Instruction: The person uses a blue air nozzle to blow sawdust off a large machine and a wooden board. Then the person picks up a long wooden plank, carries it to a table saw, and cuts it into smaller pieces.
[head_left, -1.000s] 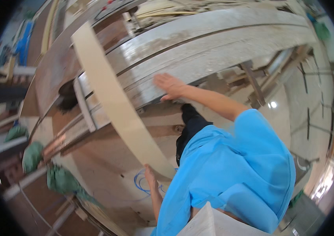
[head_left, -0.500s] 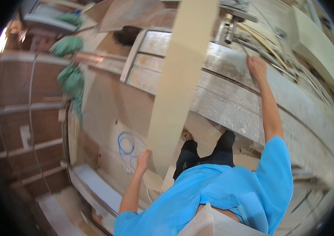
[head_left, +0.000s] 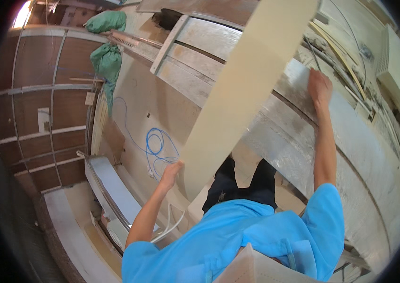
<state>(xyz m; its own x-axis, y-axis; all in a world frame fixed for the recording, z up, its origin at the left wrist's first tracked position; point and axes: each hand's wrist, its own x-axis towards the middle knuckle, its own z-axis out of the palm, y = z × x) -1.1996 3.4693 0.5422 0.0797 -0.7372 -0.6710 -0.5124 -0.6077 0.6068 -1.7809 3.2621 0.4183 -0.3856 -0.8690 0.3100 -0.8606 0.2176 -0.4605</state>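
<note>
A long, pale cream board (head_left: pixel 242 89) slants across the grey metal table (head_left: pixel 294 141), its near end jutting out over the floor. My left hand (head_left: pixel 170 175) is closed on the board's left edge close to that end. Farther right, above the table's far side, my right hand (head_left: pixel 320 88) makes a fist at the end of a thin grey rod (head_left: pixel 311 52). The fingers hide how the rod is gripped. The board's far end runs out of the picture at the top.
Blue tubing (head_left: pixel 154 141) lies coiled on the floor left of the board. Green sacks (head_left: pixel 105 60) stand at the far left beside a brown panelled wall (head_left: pixel 32 108). Wood strips (head_left: pixel 337 52) lie beyond the table. A long white panel (head_left: pixel 117 186) is at lower left.
The view has shifted. Against the table, the board has moved right and tilts more, now covering the metal clamp-like part seen beside it before. Both hands keep their closed shape.
</note>
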